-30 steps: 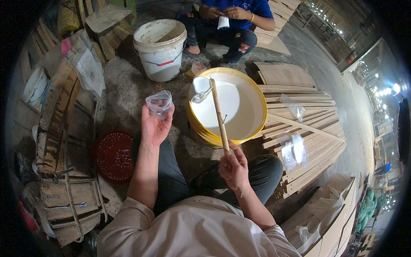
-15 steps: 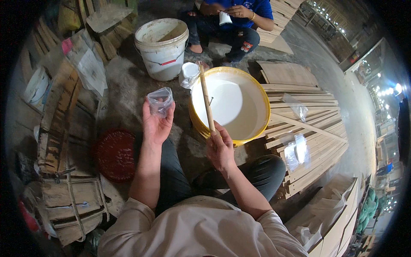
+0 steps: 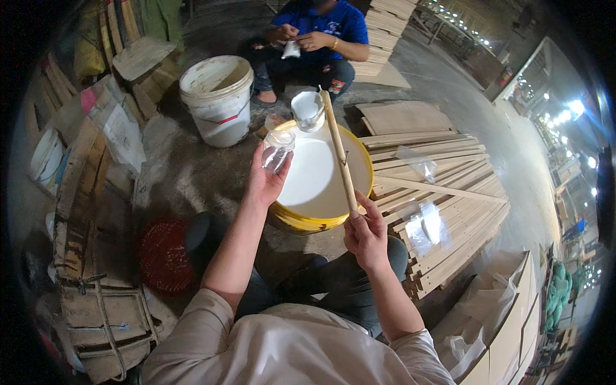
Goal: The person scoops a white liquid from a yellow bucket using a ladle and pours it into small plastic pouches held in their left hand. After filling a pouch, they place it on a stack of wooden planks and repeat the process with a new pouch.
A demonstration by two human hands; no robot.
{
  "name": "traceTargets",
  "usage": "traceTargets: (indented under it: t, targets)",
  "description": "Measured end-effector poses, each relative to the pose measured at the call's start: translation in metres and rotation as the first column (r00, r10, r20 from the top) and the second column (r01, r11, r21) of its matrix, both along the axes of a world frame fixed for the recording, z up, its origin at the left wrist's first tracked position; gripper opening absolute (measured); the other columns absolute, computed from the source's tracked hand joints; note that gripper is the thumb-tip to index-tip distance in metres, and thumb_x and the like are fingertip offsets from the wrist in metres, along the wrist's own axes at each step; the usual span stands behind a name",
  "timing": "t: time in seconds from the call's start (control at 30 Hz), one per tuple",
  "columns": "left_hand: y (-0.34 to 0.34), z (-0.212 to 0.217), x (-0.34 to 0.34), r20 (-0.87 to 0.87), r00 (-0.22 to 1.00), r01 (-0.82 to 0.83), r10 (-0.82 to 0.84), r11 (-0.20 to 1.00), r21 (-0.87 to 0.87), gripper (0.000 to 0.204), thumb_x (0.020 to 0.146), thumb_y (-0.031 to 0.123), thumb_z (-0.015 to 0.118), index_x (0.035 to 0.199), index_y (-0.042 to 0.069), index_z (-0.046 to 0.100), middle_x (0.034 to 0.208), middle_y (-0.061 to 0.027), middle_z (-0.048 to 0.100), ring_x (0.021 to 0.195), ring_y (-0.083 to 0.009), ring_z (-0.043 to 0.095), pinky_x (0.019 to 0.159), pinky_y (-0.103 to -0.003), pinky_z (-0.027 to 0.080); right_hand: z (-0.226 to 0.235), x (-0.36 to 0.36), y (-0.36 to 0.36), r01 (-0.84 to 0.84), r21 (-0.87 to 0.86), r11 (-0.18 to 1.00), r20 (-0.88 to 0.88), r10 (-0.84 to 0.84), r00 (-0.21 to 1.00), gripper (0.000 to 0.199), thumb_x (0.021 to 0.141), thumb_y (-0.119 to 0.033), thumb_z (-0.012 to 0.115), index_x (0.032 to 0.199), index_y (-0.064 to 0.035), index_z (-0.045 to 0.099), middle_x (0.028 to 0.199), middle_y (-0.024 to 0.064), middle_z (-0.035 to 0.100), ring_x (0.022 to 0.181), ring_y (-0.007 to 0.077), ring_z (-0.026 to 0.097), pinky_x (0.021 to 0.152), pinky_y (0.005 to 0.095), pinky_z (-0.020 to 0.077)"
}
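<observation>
My left hand [image 3: 267,185] grips a clear plastic bag [image 3: 278,153] with its fingers around the sides; the bag's mouth faces up. In my right hand [image 3: 366,234] is the lower end of a wooden-handled ladle [image 3: 341,151]. At the far end of its stick sits a white cup [image 3: 308,111], above the far rim of the yellow bucket [image 3: 371,168] and close to the bag. White liquid [image 3: 316,173] fills much of the bucket. Whether the cup holds liquid is hard to make out.
A white bucket [image 3: 221,106] with a red grip stands at far left. Across from me a person in blue [image 3: 321,32] holds a small white packet [image 3: 290,49]. Wooden slats [image 3: 449,212] with plastic bags [image 3: 427,226] lie right. A red lid [image 3: 165,253] lies left.
The ladle has moved to the right within the view, and its cup now shows above the bucket's far rim. My left hand has carried the bag right, over the bucket's left edge.
</observation>
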State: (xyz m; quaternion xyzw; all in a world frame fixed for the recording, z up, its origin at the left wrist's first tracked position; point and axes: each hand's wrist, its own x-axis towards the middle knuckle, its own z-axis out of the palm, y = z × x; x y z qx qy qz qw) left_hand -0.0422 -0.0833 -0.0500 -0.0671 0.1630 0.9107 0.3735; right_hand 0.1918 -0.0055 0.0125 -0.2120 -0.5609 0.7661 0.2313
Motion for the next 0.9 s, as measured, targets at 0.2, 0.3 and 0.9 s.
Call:
traceTargets:
  t: [0.2,0.3,0.9]
  targets:
    - [0.05,0.015,0.024,0.074,0.99,0.111,-0.116,0.992,0.062,0.043,0.079,0.03,0.067,0.103,0.001,0.045,0.101,-0.0139,0.054,0.091,-0.0268,0.06,0.079,-0.034,0.056,0.014,0.027,0.013,0.086,0.288,0.954,0.027,-0.098,0.995,0.04,0.092,-0.011,0.048,0.131,-0.0063,0.04,0.065,-0.0038,0.046,0.05,0.0023,0.038,0.044,0.0167,0.0301]
    - [0.062,0.022,0.033,0.114,0.987,0.115,-0.116,0.993,0.019,0.046,0.079,0.032,0.068,0.103,0.0,0.045,0.1,-0.0135,0.054,0.09,-0.0277,0.06,0.078,-0.035,0.057,0.015,0.038,0.019,0.097,0.495,0.864,0.071,-0.151,0.986,0.04,0.092,-0.01,0.048,0.131,-0.0061,0.04,0.068,-0.0039,0.048,0.058,0.0028,0.042,0.053,0.0172,0.0354]
    - [0.074,0.034,0.04,0.104,0.964,0.226,-0.245,0.96,0.166,0.039,0.079,0.031,0.067,0.101,0.002,0.051,0.102,-0.0153,0.058,0.092,-0.0282,0.06,0.076,-0.033,0.057,0.025,0.052,0.023,0.167,0.739,0.653,0.026,-0.276,0.961,0.04,0.09,-0.003,0.048,0.13,-0.0044,0.043,0.064,-0.0057,0.039,0.055,0.0024,0.036,0.051,0.0176,0.0292]
